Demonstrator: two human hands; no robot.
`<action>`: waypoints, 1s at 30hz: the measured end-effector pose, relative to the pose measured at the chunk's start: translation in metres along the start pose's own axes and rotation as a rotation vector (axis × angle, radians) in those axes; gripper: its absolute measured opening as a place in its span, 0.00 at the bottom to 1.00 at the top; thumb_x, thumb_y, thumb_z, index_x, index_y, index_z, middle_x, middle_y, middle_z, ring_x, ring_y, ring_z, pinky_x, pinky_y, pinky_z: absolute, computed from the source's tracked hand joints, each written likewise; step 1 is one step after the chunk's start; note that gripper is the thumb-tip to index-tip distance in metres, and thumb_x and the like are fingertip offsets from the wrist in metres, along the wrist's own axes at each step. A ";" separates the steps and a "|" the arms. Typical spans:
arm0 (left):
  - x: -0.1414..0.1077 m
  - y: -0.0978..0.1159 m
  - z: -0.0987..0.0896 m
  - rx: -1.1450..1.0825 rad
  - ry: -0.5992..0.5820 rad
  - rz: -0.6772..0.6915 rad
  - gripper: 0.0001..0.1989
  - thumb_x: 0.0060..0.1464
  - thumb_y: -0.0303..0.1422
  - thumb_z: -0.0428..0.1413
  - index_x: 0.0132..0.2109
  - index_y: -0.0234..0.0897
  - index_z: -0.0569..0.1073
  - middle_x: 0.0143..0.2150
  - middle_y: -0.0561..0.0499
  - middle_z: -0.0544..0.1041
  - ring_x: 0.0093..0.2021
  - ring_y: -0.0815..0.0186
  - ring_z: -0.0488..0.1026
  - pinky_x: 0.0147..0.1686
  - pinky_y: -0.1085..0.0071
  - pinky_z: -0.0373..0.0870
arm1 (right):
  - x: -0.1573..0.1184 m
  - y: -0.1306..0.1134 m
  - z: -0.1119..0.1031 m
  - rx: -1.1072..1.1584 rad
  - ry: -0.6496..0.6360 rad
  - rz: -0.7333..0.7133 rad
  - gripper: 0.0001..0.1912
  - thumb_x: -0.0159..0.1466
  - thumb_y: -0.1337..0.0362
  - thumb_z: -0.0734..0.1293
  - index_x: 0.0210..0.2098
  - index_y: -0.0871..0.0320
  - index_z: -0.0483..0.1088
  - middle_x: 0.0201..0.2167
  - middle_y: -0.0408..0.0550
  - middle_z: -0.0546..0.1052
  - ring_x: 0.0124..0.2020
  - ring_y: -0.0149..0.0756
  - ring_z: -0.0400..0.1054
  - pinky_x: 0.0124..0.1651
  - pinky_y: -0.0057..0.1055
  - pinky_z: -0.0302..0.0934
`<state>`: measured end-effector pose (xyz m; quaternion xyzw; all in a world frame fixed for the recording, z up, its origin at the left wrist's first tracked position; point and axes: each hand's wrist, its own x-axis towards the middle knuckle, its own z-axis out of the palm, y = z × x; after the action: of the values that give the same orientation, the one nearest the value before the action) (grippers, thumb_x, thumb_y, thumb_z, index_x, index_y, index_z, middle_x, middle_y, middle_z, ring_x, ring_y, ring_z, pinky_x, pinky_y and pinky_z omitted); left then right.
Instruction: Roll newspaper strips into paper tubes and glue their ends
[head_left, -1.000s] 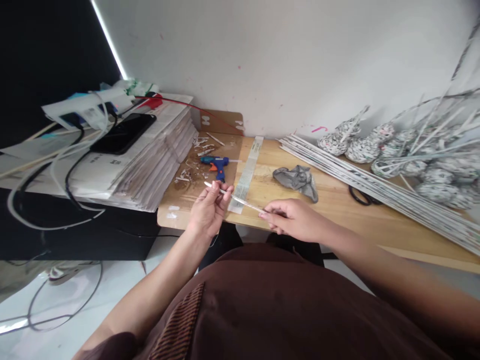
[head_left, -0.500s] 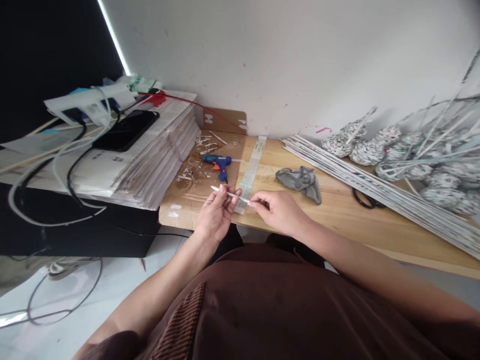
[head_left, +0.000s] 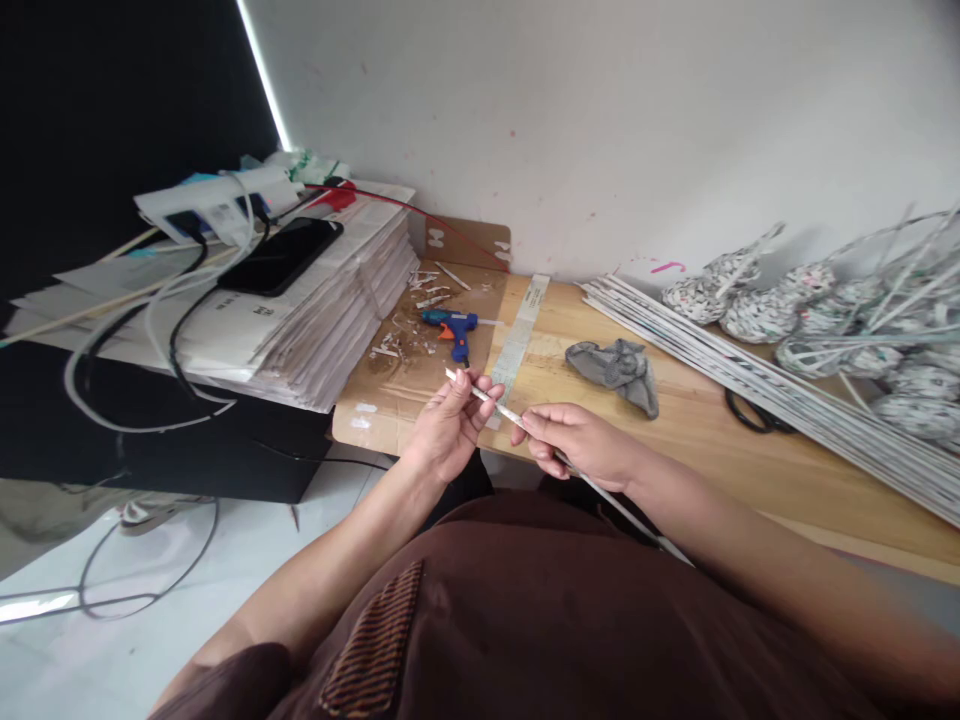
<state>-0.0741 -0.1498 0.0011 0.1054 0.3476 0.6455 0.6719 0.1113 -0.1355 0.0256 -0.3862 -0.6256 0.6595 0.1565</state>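
A thin rolled paper tube (head_left: 510,415) runs slantwise between my hands, its pale tip showing past my left thumb. My left hand (head_left: 450,425), palm turned up, pinches it near that tip. Closed around the tube farther along is my right hand (head_left: 577,440); beyond it the tube passes down to the right in front of the brown shirt. Just past my left hand a blue glue gun (head_left: 456,330) lies on a cardboard sheet (head_left: 360,420) among paper scraps. A printed paper strip (head_left: 521,335) lies flat behind my hands.
A crumpled grey cloth (head_left: 615,372) lies on the wooden table (head_left: 705,460). To the right are a bundle of long paper tubes (head_left: 720,370), black scissor handles (head_left: 750,412) and woven paper pieces (head_left: 757,312). At left, a paper stack (head_left: 300,340) carries a phone (head_left: 281,257), a power strip (head_left: 217,205) and cables.
My right hand has shifted along the tube and now wraps it more fully. A long stretch of tube now shows below that hand. The view has turned slightly left.
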 end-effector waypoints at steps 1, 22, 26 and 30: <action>-0.001 0.000 0.000 -0.004 -0.004 -0.011 0.06 0.59 0.33 0.58 0.38 0.34 0.76 0.34 0.50 0.79 0.36 0.67 0.81 0.32 0.79 0.77 | 0.001 0.001 0.000 0.119 -0.050 0.040 0.21 0.68 0.47 0.60 0.38 0.59 0.69 0.20 0.36 0.60 0.17 0.25 0.56 0.22 0.26 0.50; 0.000 0.008 -0.002 0.014 -0.093 0.051 0.10 0.61 0.35 0.56 0.39 0.31 0.76 0.30 0.52 0.75 0.32 0.71 0.78 0.29 0.81 0.75 | -0.005 0.000 0.003 0.227 -0.107 0.109 0.21 0.68 0.48 0.60 0.39 0.61 0.70 0.18 0.35 0.60 0.14 0.23 0.53 0.18 0.24 0.47; 0.000 0.008 -0.004 0.009 -0.094 0.077 0.08 0.59 0.33 0.58 0.40 0.31 0.77 0.30 0.52 0.75 0.33 0.71 0.78 0.31 0.81 0.76 | -0.008 -0.002 0.006 -0.088 0.048 0.026 0.18 0.67 0.48 0.62 0.38 0.58 0.69 0.22 0.39 0.68 0.18 0.25 0.61 0.22 0.24 0.53; -0.002 0.010 -0.005 0.047 -0.125 0.086 0.05 0.56 0.23 0.59 0.41 0.31 0.77 0.32 0.51 0.77 0.35 0.70 0.79 0.35 0.80 0.77 | -0.010 -0.003 0.009 -0.358 0.159 -0.026 0.18 0.69 0.51 0.59 0.37 0.57 0.71 0.22 0.40 0.70 0.19 0.25 0.62 0.25 0.25 0.55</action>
<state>-0.0846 -0.1522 0.0040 0.1761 0.3152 0.6574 0.6614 0.1112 -0.1481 0.0305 -0.4506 -0.7236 0.5029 0.1428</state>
